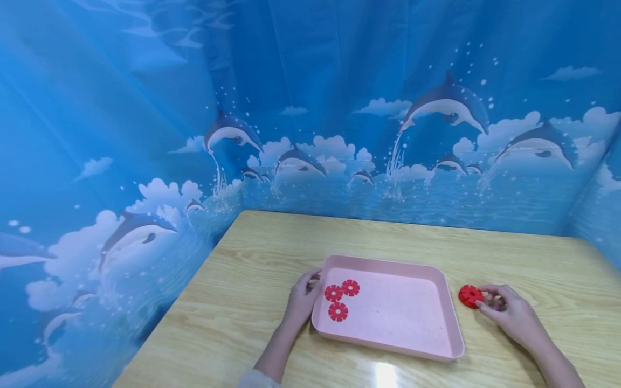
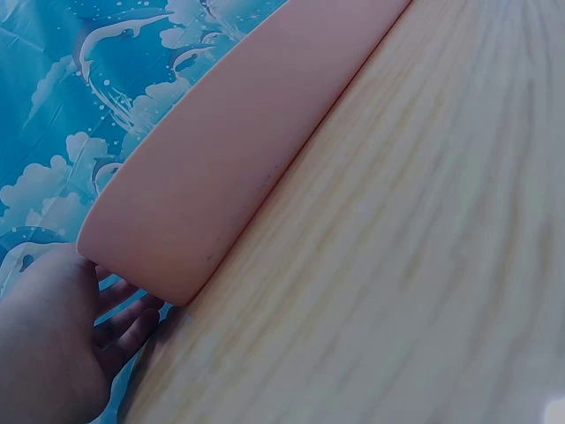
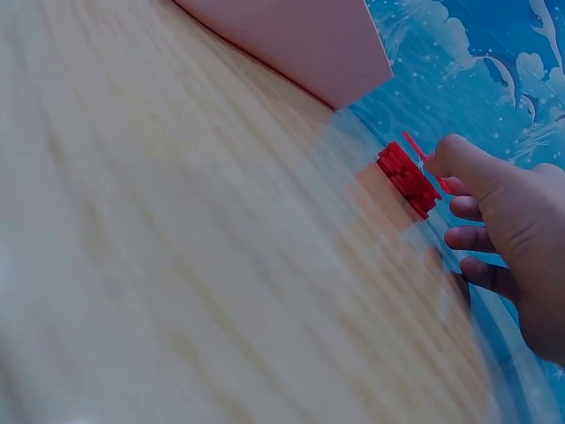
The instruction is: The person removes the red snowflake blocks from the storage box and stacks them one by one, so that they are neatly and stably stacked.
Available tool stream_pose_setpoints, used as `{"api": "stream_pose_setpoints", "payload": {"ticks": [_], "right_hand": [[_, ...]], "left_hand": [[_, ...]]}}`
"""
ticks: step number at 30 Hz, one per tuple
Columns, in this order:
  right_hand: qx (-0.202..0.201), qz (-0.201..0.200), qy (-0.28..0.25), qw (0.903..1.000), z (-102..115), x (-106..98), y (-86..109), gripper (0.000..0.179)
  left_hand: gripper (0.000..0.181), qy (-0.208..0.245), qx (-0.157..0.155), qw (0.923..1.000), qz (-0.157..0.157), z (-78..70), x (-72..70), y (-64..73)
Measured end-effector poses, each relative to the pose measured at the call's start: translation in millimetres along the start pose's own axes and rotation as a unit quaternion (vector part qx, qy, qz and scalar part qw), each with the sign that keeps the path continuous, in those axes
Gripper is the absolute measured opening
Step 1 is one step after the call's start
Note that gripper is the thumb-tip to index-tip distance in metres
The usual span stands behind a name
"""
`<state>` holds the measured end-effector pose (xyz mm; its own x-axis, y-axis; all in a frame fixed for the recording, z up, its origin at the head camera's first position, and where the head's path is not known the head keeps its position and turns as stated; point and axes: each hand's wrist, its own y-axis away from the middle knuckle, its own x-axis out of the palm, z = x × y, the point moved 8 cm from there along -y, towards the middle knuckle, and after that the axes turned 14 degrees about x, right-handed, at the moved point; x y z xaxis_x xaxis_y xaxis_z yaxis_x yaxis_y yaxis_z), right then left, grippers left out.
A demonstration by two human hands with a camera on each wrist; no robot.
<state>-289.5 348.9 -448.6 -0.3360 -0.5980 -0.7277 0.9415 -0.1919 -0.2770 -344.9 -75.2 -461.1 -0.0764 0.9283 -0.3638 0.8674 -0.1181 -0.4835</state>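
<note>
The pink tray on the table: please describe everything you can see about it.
The pink tray is a shallow rectangle with rounded corners and a low raised rim, and it looks like matte plastic. It lies flat on the wooden table, slightly turned. Three red gear-shaped discs lie inside near its left end; the rest of the floor is bare. The left hand holds its left rim. The right hand is apart from it, at a stack of red discs beside the tray's right side.

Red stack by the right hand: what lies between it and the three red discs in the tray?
In the head view, bare pink tray floor and the tray's right wall lie between the red stack and the three red discs, then a short strip of bare table.
</note>
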Motion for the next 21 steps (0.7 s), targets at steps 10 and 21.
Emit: {"api": "stream_pose_setpoints", "payload": {"ticks": [10, 21], "right_hand": [[-0.009, -0.005, -0.007, 0.9999, -1.9, 2.3, -1.5, 0.033], [-0.016, -0.014, -0.006, 0.9997, -5.3, 2.0, -2.6, 0.032]], "left_hand": [[0.030, -0.001, 0.004, 1.0000, -0.004, -1.7, -0.9, -0.3], [0.031, -0.005, 0.000, 1.0000, 0.002, -0.8, 0.7, -0.9]]}}
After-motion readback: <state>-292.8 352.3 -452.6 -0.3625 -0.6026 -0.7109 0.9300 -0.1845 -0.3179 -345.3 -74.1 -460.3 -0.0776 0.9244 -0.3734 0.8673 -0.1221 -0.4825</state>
